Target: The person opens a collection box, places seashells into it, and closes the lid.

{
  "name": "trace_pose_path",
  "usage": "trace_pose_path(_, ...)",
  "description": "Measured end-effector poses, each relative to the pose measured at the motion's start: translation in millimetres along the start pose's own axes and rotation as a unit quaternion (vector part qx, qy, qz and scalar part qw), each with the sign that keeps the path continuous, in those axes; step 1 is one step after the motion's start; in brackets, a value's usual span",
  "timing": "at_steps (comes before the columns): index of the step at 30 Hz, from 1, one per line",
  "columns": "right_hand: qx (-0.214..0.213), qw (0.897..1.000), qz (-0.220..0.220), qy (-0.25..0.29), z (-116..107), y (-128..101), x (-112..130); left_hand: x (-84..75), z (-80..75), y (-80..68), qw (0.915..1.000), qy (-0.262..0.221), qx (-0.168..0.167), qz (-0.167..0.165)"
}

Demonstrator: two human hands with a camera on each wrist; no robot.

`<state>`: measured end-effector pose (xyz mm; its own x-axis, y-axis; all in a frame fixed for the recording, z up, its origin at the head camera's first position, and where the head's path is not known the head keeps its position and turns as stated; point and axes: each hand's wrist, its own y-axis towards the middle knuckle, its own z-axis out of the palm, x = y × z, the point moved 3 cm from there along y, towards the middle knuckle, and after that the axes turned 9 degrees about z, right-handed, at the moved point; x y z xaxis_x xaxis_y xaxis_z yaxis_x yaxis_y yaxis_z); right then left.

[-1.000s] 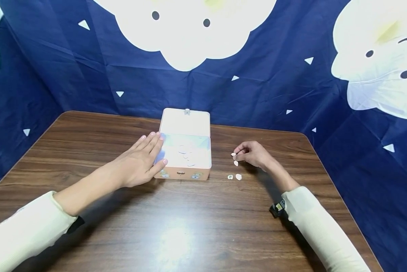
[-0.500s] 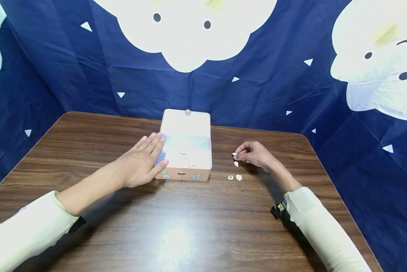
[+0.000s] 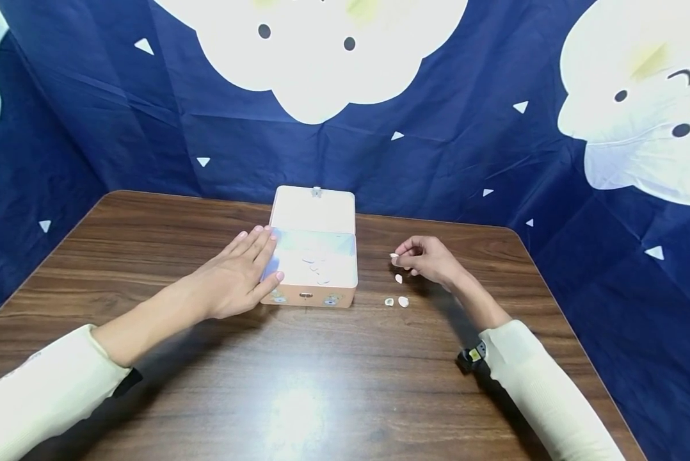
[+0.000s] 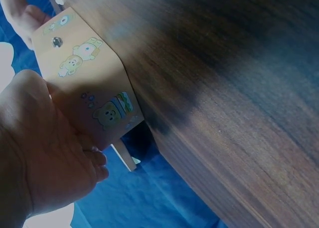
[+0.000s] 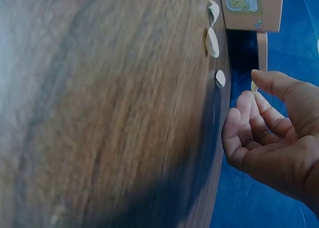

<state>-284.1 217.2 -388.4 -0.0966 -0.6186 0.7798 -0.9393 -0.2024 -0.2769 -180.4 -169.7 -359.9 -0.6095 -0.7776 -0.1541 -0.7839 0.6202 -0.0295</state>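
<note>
A small orange tin box (image 3: 307,294) with cartoon bears stands on the table, its lid (image 3: 313,208) thrown back. Pale flat pieces show faintly inside, washed out by glare. My left hand (image 3: 232,278) rests along the box's left side with fingers straight; in the left wrist view its palm side lies against the decorated wall. To the right of the box, my right hand (image 3: 431,259) pinches a small white seashell (image 3: 393,255) between thumb and fingertips, held just above the wood. Three more seashells (image 3: 403,301) lie on the table in front of that hand.
A brown wood-grain table (image 3: 333,384) carries everything, with a bright glare spot near its front. Dark blue cloth (image 3: 235,134) with white clouds hangs behind and at both sides.
My right hand has lifted the pinched seashell slightly off the table, away from the one lying below it. My left hand has stayed on the box.
</note>
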Motion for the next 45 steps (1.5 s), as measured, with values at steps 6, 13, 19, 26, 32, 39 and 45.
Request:
trace_pose_path(6,-0.009,1.000,-0.014,0.011,2,-3,6,0.5,1.5,-0.3,1.0000,-0.006,-0.004,-0.001)
trace_pose_path(13,-0.038,0.998,-0.038,0.016,8,-7,15,3.7,4.2,-2.0,1.0000,-0.008,-0.002,-0.004)
trace_pose_path(19,-0.064,0.996,-0.062,0.020,12,-15,32,4.4,3.9,-0.5,1.0000,-0.004,-0.006,0.000)
trace_pose_path(26,-0.073,0.993,-0.088,0.039,18,-18,53,3.1,1.8,-1.2,1.0000,-0.001,-0.006,0.000)
trace_pose_path(32,-0.073,0.991,-0.094,0.056,24,-17,61,2.7,1.3,-1.2,1.0000,-0.002,-0.007,0.001)
trace_pose_path(39,-0.068,0.989,-0.107,0.071,36,-15,70,2.2,2.0,-0.9,0.9999,-0.002,-0.010,0.005)
trace_pose_path(45,-0.068,0.988,-0.116,0.073,47,-12,77,2.9,3.8,0.4,0.9999,-0.006,-0.009,0.005)
